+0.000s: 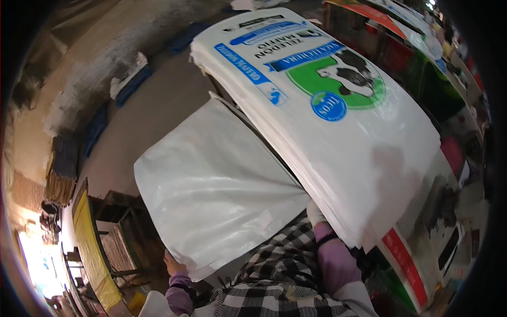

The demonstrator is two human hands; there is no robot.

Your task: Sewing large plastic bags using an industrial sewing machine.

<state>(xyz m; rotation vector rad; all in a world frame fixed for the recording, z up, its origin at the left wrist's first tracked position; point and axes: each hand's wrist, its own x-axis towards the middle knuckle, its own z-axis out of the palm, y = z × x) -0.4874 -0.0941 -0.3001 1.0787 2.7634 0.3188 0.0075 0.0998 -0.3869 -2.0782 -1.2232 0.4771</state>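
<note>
A plain white woven sack (211,179) hangs slanting in front of me, its surface creased toward the right. My left hand (173,264) grips its lower left edge, with some fingers hidden behind it. At the opposite corner my right hand (315,213), pale as if gloved, closes on the sack where the folds gather. Close beside that hand rises a thick stack of white sacks (385,158). The topmost one bears blue bands and a cow's head on a green round. Purple sleeves cover both my forearms.
Left of me stands a rack with a yellow sheet (90,243) over it. Stacked bundles (60,169) lie by the wall, and blue and white scraps (129,82) are on the floor. More printed sacks (404,269) sit at the lower right.
</note>
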